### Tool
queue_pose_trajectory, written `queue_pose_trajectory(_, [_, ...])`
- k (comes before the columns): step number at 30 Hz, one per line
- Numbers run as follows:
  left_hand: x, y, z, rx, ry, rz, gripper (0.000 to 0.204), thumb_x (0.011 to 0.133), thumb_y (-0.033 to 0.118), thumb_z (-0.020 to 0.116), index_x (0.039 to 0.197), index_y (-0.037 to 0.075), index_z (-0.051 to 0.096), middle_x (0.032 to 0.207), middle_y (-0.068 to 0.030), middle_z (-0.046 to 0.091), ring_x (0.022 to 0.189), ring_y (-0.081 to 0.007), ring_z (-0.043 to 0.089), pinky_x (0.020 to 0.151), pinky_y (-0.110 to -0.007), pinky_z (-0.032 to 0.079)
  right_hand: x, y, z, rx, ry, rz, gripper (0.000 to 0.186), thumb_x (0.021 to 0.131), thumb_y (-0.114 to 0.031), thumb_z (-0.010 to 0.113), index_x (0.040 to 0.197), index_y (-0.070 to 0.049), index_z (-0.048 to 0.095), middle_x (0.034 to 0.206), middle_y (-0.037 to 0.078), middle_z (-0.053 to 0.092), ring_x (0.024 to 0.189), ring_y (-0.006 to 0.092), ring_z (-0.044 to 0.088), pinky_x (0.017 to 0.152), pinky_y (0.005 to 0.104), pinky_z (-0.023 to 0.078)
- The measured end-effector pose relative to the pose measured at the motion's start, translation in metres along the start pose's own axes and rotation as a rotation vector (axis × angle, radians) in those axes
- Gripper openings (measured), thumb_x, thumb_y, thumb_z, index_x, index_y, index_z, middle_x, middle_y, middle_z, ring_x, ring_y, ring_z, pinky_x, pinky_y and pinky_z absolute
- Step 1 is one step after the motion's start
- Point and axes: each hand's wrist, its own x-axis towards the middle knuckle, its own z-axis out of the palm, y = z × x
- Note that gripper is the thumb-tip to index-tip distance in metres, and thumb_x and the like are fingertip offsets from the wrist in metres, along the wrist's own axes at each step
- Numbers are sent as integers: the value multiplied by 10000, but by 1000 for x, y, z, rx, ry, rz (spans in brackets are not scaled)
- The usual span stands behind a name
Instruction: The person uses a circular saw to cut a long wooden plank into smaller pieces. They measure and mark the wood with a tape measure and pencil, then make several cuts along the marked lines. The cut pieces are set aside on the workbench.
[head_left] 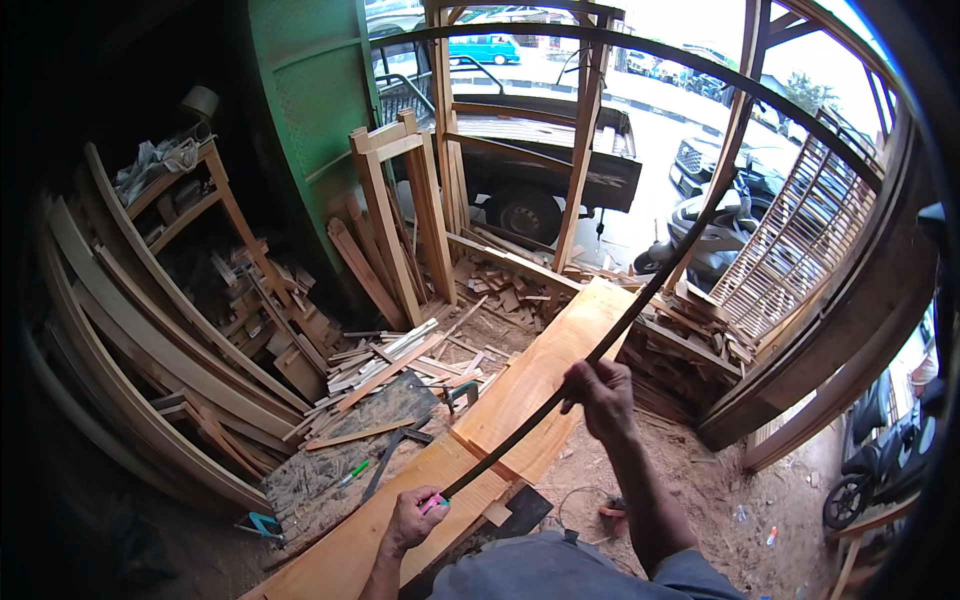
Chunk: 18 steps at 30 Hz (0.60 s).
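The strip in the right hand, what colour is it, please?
The strip looks nearly black, head view.

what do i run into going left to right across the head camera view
Leaning planks → green marker → left hand → right hand → grey scooter → dark motorbike near the right edge.

Surroundings, far side.
Green panel, left; blue van, farthest; dark pickup truck, nearer; slatted frame, right.

Grey-blue shirt (short right sleeve), bare hands
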Motion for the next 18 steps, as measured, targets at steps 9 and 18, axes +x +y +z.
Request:
queue_pose_trajectory(9, [26, 10, 12, -111, -32, -76, 275, 926, 248, 730, 1012, -9, 776, 854, -23, 720, 723, -83, 627, 653, -263, 509, -57, 94, 58, -54, -241, 373, 294, 1086, -224, 680, 933, 21, 734, 746, 49, 719, 660, 102, 691, 586, 271, 549])
queue_pose_trajectory(18, [32, 19, 33, -213, 42, -134, 295, 944, 251, 713, 1002, -33, 770, 833, -53, 732, 725, -104, 636, 677, -276, 513, -75, 120, 63, -177, -358, 371, 289, 1072, -247, 707, 919, -4, 744, 743, 9, 712, 654, 72, 649, 585, 261, 517])
